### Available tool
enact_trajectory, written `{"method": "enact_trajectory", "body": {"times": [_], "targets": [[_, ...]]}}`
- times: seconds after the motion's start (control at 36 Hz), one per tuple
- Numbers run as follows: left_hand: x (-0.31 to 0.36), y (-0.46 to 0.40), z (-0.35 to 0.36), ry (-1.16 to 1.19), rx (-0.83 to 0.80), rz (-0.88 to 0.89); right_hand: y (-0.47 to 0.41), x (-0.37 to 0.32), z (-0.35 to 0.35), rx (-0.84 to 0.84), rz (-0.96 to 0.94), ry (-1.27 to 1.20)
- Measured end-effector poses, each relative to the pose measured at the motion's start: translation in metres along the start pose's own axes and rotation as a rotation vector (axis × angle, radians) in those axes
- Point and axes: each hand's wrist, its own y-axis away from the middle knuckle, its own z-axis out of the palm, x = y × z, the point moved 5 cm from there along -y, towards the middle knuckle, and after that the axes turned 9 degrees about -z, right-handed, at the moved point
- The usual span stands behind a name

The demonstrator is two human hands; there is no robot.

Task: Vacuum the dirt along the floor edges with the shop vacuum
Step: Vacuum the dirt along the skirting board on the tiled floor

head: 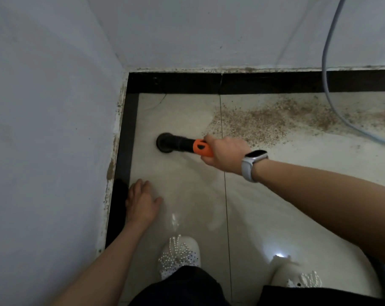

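Nearest the camera, two white shoes (pixel 180 257) stand on the glossy tiled floor (pixel 264 206), with dark trouser legs at the bottom edge. The left forearm extends forward and down; the left hand (pixel 143 203) hangs just above or on the floor near the left skirting, fingers straight and spread, holding nothing. Whether it touches the tile cannot be told. The right arm reaches across from the right side, a watch (pixel 252 163) on the wrist. The right hand (pixel 225 154) is curled around the orange collar of the vacuum nozzle (pixel 180 145), gripping it. The black round nozzle head points left and sits on the floor near the corner, just apart from the black skirting (pixel 176 82). Beyond the right hand, the dirt (pixel 264 122) lies scattered over the tile along the far skirting. A grey cable (pixel 326 85) hangs down the far wall (pixel 209 29) and runs through the dirt. Both walls are pale, with chipped lower edges.
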Motion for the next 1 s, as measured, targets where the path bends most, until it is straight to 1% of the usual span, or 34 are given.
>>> {"method": "enact_trajectory", "body": {"times": [0.08,0.19,0.25,0.31,0.47,0.61,0.72,0.86,1.0], "targets": [[0.005,-0.001,-0.007,0.083,0.026,0.004,0.011,0.008,0.002,-0.057,-0.034,-0.022],[0.016,-0.001,-0.012,0.148,0.084,0.056,0.071,0.027,0.025,-0.263,-0.125,-0.041],[0.024,0.000,-0.010,0.116,0.096,0.095,0.100,0.044,0.032,-0.343,-0.105,-0.041],[0.034,0.002,-0.005,0.093,0.080,0.118,0.123,0.067,0.032,-0.361,-0.058,-0.026],[0.065,0.005,0.016,-0.066,0.005,0.189,0.164,0.118,0.014,-0.255,0.123,0.099],[0.095,0.010,0.025,-0.151,-0.048,0.261,0.170,0.109,0.016,-0.196,0.118,0.132],[0.106,0.008,0.027,-0.236,-0.109,0.246,0.150,0.095,0.013,-0.130,0.111,0.177],[0.109,0.002,0.029,-0.311,-0.179,0.193,0.104,0.085,-0.003,-0.041,0.165,0.128],[0.106,-0.004,0.026,-0.327,-0.226,0.139,0.062,0.081,-0.020,0.025,0.218,0.063]]}}
